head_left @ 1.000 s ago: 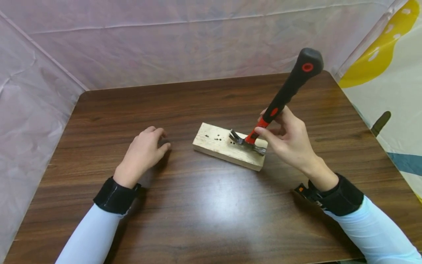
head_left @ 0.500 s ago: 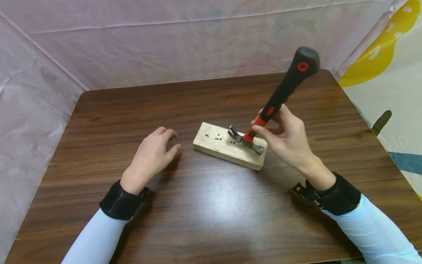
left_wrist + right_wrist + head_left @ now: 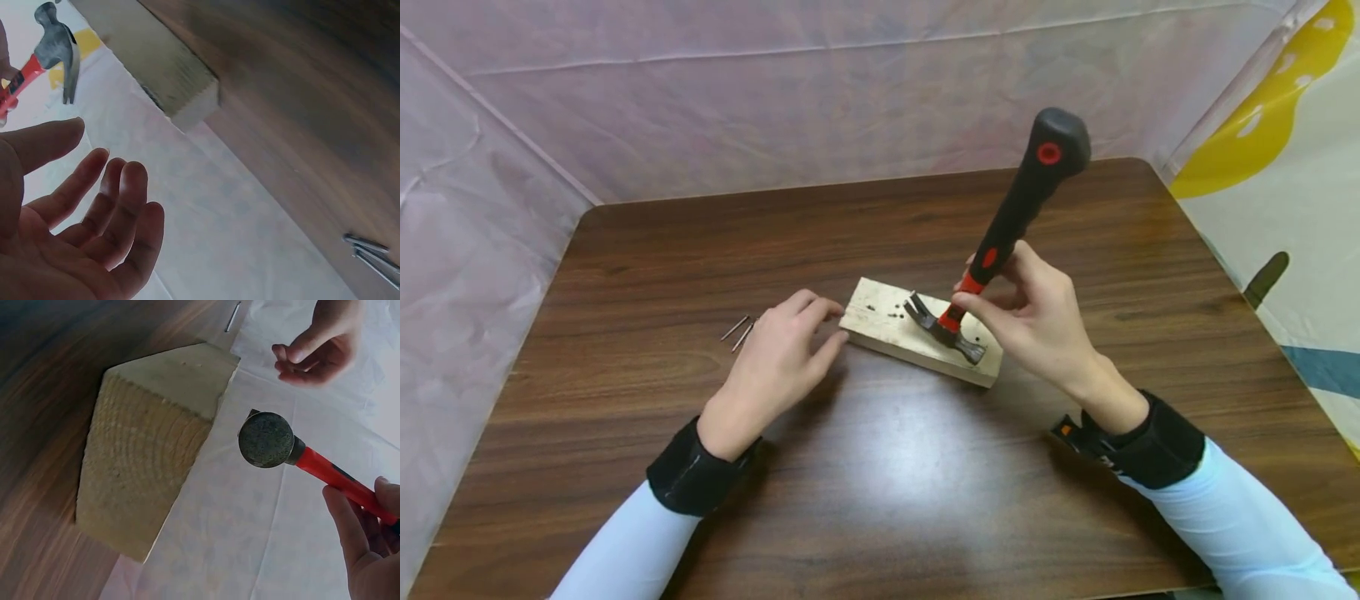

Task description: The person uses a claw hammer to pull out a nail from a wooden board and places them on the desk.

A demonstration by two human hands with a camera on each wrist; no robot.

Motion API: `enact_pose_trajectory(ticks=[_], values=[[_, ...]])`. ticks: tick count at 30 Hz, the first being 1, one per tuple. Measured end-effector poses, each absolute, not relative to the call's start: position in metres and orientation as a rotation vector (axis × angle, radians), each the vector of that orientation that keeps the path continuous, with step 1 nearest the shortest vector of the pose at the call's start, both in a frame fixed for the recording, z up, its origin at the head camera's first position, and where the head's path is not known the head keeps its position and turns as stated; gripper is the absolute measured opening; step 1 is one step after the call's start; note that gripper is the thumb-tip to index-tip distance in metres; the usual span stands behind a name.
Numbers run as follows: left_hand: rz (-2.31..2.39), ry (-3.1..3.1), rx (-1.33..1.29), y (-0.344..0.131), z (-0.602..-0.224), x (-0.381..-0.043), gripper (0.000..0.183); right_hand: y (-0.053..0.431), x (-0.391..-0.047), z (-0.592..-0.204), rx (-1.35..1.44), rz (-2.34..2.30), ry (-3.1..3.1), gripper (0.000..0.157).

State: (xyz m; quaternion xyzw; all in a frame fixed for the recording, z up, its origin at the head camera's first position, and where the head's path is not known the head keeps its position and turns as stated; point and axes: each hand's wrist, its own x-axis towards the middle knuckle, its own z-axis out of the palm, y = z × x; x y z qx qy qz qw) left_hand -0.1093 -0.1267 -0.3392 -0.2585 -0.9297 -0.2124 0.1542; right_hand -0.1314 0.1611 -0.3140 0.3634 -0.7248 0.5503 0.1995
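My right hand (image 3: 1037, 321) pinches a claw hammer (image 3: 1018, 200) low on its black and red handle, near the head. The handle slants up and the hammer head is over the pale wooden block (image 3: 895, 329); in the right wrist view the round face of the hammer (image 3: 267, 440) hangs clear of the block. Small dark spots dot the block's top. At the block's left end is my left hand (image 3: 775, 354), its fingers loosely bent and holding nothing. The left wrist view has a gap between those fingertips and the block (image 3: 162, 69).
Several nails (image 3: 375, 252) lie on the brown wooden table (image 3: 880, 500), partly hidden behind my left hand in the head view. Pale sheeting (image 3: 850, 108) rises behind the table, and a patterned sheet (image 3: 1262, 125) hangs at the right.
My left hand has moved right to the block's end, uncovering the nails. The right hand has shifted the hammer left, with its head moving leftward over the block. The block has stayed put.
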Motion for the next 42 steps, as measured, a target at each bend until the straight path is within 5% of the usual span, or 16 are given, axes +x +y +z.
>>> enact_pose_trajectory(ticks=[25,34,42], values=[[-0.665,-2.646,-0.746,-0.101,-0.341,-0.107,0.027,0.129,-0.125,-0.316,1.002,1.491,-2.116,0.038],[-0.955,-2.425,-0.919,-0.090,-0.346,-0.111,0.046,0.117,-0.127,-0.320,1.010,1.441,-2.111,0.039],[-1.075,-2.278,-1.015,-0.082,-0.347,-0.114,0.040,0.110,-0.126,-0.318,1.002,1.453,-2.103,0.039]])
